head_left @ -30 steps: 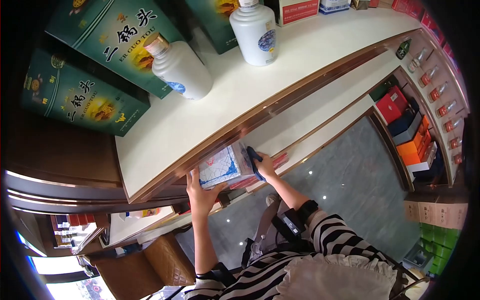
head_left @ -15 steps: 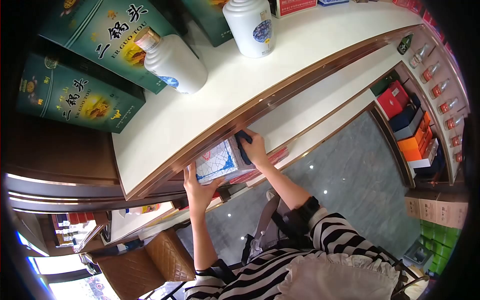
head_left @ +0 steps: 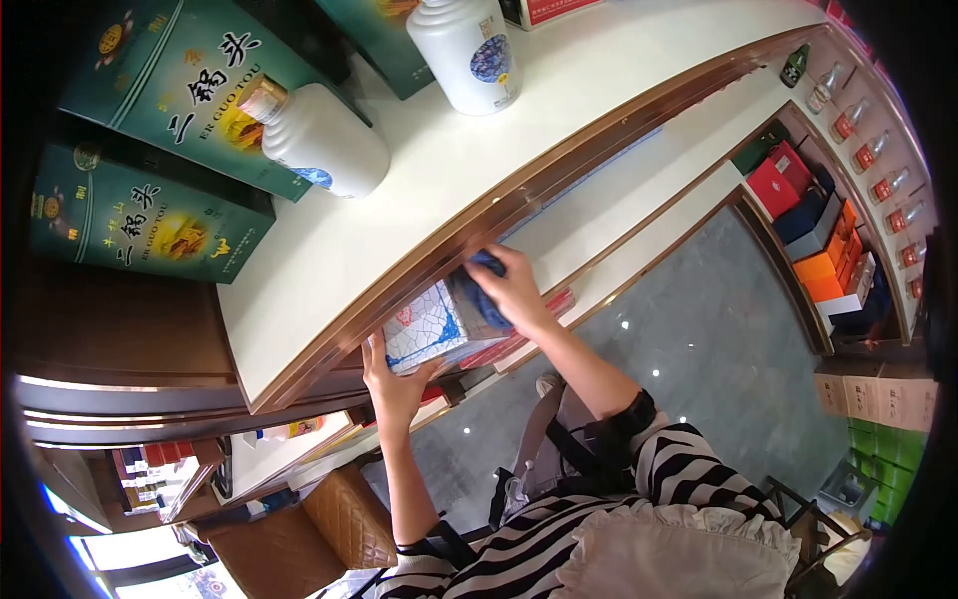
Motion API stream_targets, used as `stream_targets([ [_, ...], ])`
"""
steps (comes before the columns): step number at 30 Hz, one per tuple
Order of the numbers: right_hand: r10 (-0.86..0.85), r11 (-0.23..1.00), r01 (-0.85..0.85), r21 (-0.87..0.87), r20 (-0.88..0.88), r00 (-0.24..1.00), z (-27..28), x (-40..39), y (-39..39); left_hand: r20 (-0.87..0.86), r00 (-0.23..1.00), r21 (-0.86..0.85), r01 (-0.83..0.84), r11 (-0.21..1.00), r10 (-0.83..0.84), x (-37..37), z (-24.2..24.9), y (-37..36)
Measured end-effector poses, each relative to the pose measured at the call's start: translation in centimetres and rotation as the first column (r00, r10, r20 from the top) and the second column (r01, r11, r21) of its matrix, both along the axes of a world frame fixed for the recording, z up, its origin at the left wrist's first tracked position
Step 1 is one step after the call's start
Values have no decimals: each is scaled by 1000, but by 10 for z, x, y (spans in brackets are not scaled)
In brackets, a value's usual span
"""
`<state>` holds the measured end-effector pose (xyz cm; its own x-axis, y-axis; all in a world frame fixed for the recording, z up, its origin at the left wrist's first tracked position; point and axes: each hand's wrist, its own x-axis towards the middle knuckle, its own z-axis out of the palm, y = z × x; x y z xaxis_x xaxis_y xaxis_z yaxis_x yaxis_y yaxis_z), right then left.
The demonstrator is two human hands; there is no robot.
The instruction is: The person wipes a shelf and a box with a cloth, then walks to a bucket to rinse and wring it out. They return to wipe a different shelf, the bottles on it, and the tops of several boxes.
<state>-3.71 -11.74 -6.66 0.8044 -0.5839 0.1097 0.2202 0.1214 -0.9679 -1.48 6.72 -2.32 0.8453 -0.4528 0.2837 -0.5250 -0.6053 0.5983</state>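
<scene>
A white box with blue crackle lines [head_left: 427,327] is partly under the edge of the upper shelf. My left hand [head_left: 392,386] grips its near left corner, with the thumb on the near side and the fingers at the left side. At the box's right side, my right hand [head_left: 511,290] presses a dark blue cloth [head_left: 486,297] against it, fingers closed on the cloth. Part of the box is hidden by the shelf edge and the cloth. A red box [head_left: 491,349] lies beside it on the lower shelf.
White bottles [head_left: 334,140] and green boxes [head_left: 165,215] stand on the upper shelf [head_left: 329,265]. Small bottles [head_left: 870,150] line the right wall shelf. A brown chair [head_left: 349,514] is at lower left, and cartons [head_left: 878,394] are at lower right.
My right hand and the cloth have shifted slightly along the box's right side, and more blue cloth shows. My left hand keeps its grip. The whole view has shifted a little.
</scene>
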Motion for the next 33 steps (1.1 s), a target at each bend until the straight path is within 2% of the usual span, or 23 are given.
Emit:
stream_targets([
  [2,48,997,-43,-65,81,996,14,6,7,-28,1000,-8,-10,1000,10,0,0,-1],
  [4,-48,997,54,-50,117,992,-8,20,17,5,1000,14,-18,1000,18,1,-1,0],
  [6,-87,991,81,-102,-54,995,-36,24,15,-5,1000,-7,-26,1000,26,0,-2,-1],
  [7,-101,978,74,-195,-130,986,-58,25,15,-9,999,-28,-34,999,34,-1,-2,-1],
  [8,-99,978,73,-193,-127,987,-85,25,16,-11,999,-48,-40,998,40,0,-1,-2],
  [10,-96,986,38,-162,-368,925,-132,20,21,4,1000,-8,-28,1000,28,2,-5,2],
  [11,-100,986,44,-158,-365,926,-140,14,20,14,1000,29,-17,999,17,3,-6,2],
  [13,-36,979,-76,-188,-532,846,-150,6,16,19,1000,18,-6,1000,5,2,-5,1],
  [16,-35,966,-125,-226,-594,803,-149,4,9,22,1000,10,-7,1000,7,-1,-2,-1],
  [17,-36,966,-125,-228,-594,803,-146,5,8,25,1000,17,-13,1000,12,-1,-1,-2],
  [19,-13,992,58,114,-365,931,-93,0,8,38,999,19,-9,1000,8,1,-4,1],
  [20,-10,992,55,111,-369,929,-72,-1,9,52,999,22,-1,1000,0,2,-5,1],
  [22,-70,985,74,154,-33,997,-32,-4,13,37,999,17,-11,1000,10,0,-2,-1],
  [24,-46,988,39,147,44,998,-1,-10,15,25,1000,13,-16,1000,16,-1,-2,-3],
  [25,-90,994,83,78,98,991,4,-8,19,39,999,17,-13,1000,12,0,-3,-2],
  [26,-81,990,92,-111,98,992,-5,-5,23,54,999,21,-9,1000,8,0,-3,-2],
  [28,-79,996,75,47,82,993,-29,3,29,60,998,26,-5,1000,3,1,-4,-1],
  [29,-76,996,73,47,79,994,-43,6,30,66,998,31,0,1000,-2,1,-5,0],
  [31,-161,983,156,-100,-39,986,-74,8,30,53,999,29,-6,1000,5,1,-6,2],
  [32,-159,983,154,-100,-38,987,-90,8,30,45,999,28,-3,1000,2,2,-6,2],
  [33,-134,987,114,-113,-193,972,-107,6,29,46,999,28,-4,1000,3,2,-6,1],
])
